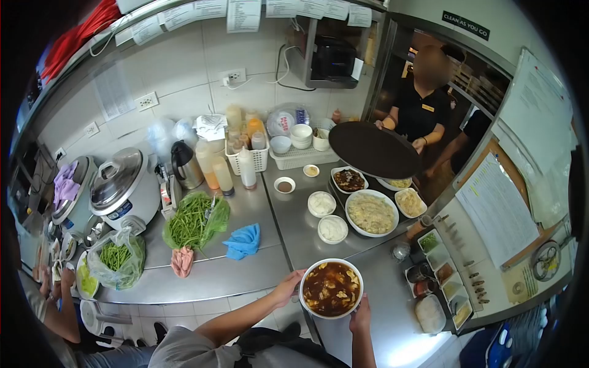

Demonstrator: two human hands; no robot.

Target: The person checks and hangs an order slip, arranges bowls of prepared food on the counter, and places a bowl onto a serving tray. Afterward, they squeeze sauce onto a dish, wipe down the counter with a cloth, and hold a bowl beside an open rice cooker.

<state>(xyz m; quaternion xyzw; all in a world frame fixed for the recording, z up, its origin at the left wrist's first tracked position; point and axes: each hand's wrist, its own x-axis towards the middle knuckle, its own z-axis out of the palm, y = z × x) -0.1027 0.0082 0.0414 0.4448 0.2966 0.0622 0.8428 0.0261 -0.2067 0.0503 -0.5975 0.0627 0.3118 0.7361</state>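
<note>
Between my two hands is a white bowl of brown soup [331, 288] with pale yellow pieces in it. My left hand [288, 289] is closed on its left rim, and my right hand [361, 314] grips the lower right side. The bowl is level, over the near part of the steel counter. Beyond it stand two small bowls of white rice [332, 229]. A large bowl of fried rice [372, 213] is to their right, with a dark saucy dish [349, 180] behind. A blue cloth [243, 241] lies to the left.
Across the counter, a person [417, 110] holds a large dark oval tray [374, 149] over the dishes. Garnish containers [438, 257] line the right side. Green vegetables [191, 224], sauce bottles [246, 168] and a rice cooker [119, 190] are left. Another person's hands [66, 276] work at far left.
</note>
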